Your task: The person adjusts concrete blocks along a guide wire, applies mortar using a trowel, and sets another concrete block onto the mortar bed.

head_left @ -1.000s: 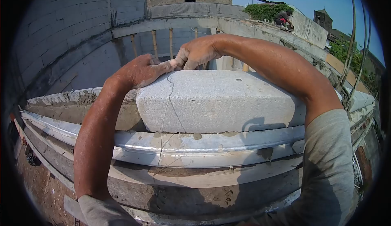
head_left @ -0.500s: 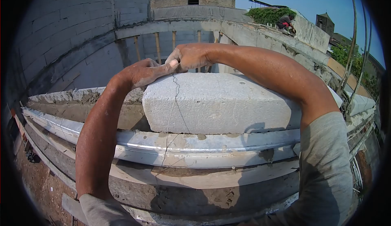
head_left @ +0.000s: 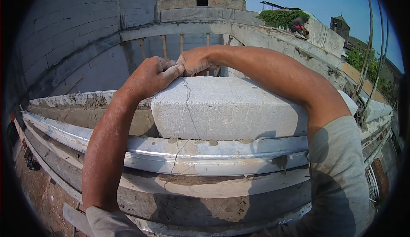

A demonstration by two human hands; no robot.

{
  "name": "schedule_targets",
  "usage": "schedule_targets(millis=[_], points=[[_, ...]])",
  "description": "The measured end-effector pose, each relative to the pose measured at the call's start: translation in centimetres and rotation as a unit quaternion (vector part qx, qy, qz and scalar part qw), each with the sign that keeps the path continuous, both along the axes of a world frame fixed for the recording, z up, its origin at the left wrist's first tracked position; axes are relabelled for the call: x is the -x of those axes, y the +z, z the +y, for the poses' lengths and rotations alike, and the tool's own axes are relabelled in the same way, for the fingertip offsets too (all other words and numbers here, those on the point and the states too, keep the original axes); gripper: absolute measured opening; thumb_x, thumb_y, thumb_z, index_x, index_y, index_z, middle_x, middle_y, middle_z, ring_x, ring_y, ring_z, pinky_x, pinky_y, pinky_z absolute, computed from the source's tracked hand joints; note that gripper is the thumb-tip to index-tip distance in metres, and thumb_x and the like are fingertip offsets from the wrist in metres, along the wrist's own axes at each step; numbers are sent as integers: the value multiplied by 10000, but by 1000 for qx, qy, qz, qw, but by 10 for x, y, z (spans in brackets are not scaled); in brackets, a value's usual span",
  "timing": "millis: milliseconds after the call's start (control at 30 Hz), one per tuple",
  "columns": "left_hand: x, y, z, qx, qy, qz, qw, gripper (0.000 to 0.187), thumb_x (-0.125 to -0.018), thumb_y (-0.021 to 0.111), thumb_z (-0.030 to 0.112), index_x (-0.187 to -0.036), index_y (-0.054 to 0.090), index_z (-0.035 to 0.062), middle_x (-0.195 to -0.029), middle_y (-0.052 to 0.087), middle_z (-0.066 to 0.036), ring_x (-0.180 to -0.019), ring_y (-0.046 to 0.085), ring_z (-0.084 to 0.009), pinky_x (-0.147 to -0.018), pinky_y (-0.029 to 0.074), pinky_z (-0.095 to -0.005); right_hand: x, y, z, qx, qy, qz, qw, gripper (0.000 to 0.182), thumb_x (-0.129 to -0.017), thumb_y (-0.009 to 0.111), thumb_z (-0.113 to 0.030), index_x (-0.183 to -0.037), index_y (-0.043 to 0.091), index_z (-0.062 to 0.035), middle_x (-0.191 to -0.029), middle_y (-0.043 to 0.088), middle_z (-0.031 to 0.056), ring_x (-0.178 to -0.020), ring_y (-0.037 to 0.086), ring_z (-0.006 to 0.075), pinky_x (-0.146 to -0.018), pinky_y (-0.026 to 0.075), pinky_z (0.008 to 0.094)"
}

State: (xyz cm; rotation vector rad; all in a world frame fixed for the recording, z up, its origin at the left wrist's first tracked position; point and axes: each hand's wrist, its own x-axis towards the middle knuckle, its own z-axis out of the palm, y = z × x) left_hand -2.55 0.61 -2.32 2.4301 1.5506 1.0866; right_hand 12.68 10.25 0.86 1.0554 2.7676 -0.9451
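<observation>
A white lightweight concrete block (head_left: 230, 115) rests on the wall in front of me. A thin string or wire (head_left: 177, 130) hangs from my hands across the block's near face and down over the ledge; its dark shadow lies beside it. My left hand (head_left: 161, 74) pinches it above the block's far left edge. Right against it, my right hand (head_left: 196, 61) is bent inward with its fingers closed at the same spot. The fingertips partly hide each other, so how the string passes between them cannot be made out.
Below the block runs a silvery metal channel (head_left: 222, 149), with a wooden board (head_left: 222, 188) under it. Mortar (head_left: 132, 119) covers the wall top to the left. Bent rods (head_left: 366, 66) rise at right. Another person (head_left: 299, 25) crouches on the far wall.
My left wrist has lifted and its hand turned more over the knuckles. My right hand has shifted slightly, still touching the left. The string moved a little right with the view; the block stays put.
</observation>
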Motion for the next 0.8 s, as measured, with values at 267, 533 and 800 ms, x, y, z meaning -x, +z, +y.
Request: schedule_targets(millis=[267,533,800], points=[[2,4,1,88,5,15,996,688,-852,487,575,-996,650,-77,-781,647,-242,-693,649,-273,-666,510,-407,8,4,33,178,24,-80,981,373,-805,522,-98,-1153,506,37,-1052,606,153,-943,613,216,-813,524,377],[-6,8,4,91,42,109,989,744,-857,429,637,-812,683,-61,-632,619,-218,-532,616,-252,-510,488,-424,9,-8,62,208,53,-93,972,463,-830,603,-285,-1146,530,46,-1099,594,165,-994,596,246,-840,500,393],[-15,14,2,79,86,127,985,766,-826,469,646,-728,672,-86,-581,599,-210,-494,598,-249,-463,476,-438,6,-1,45,113,16,-108,988,464,-882,536,-369,-1090,565,45,-1060,616,164,-952,616,225,-825,501,383]])
